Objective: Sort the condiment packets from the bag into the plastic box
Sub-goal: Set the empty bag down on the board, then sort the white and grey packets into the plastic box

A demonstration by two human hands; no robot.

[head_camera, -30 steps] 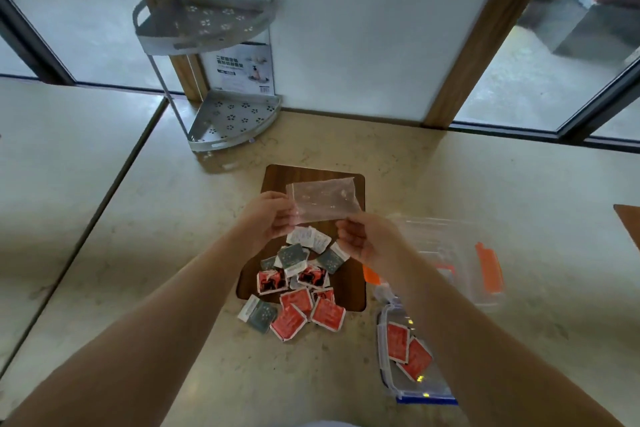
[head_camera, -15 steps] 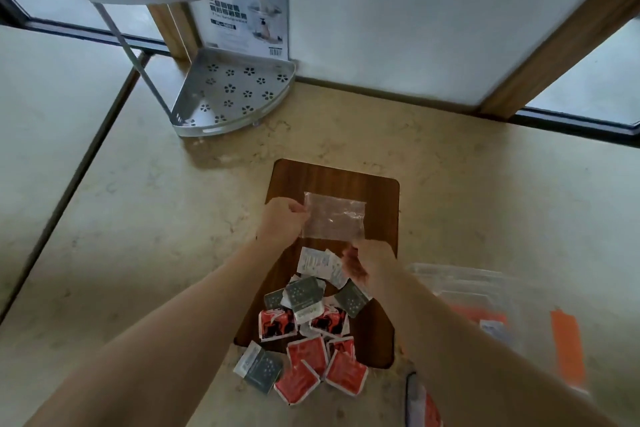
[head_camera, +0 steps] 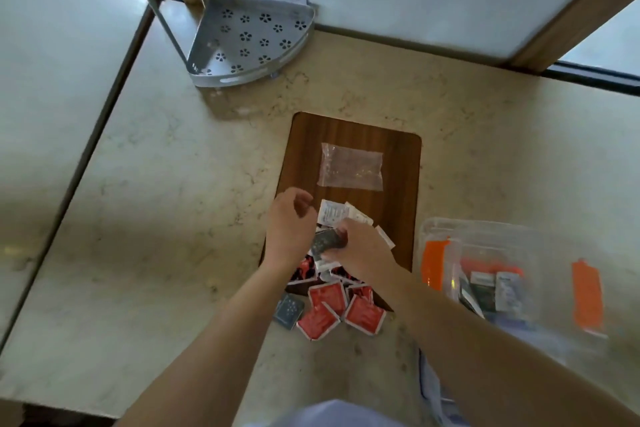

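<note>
The empty clear plastic bag (head_camera: 350,167) lies flat on the wooden board (head_camera: 398,163), free of both hands. Below it is a pile of condiment packets: white ones (head_camera: 333,213), red ones (head_camera: 325,298) and a grey one (head_camera: 288,310). My right hand (head_camera: 360,250) rests on the pile with its fingers closed on a dark grey packet (head_camera: 325,242). My left hand (head_camera: 289,230) hovers beside it, fingers loosely curled and holding nothing. The clear plastic box (head_camera: 443,229) with orange clips stands to the right, with several packets inside.
A metal corner shelf (head_camera: 249,42) stands at the back left against the wall. The box's lid (head_camera: 429,378) lies near the front edge, mostly hidden by my right arm. A seam (head_camera: 104,107) divides the stone counter on the left.
Both hands let go of the bag, which now lies on the board. They dropped to the pile, and my right hand took hold of a dark grey packet. The camera tilted down.
</note>
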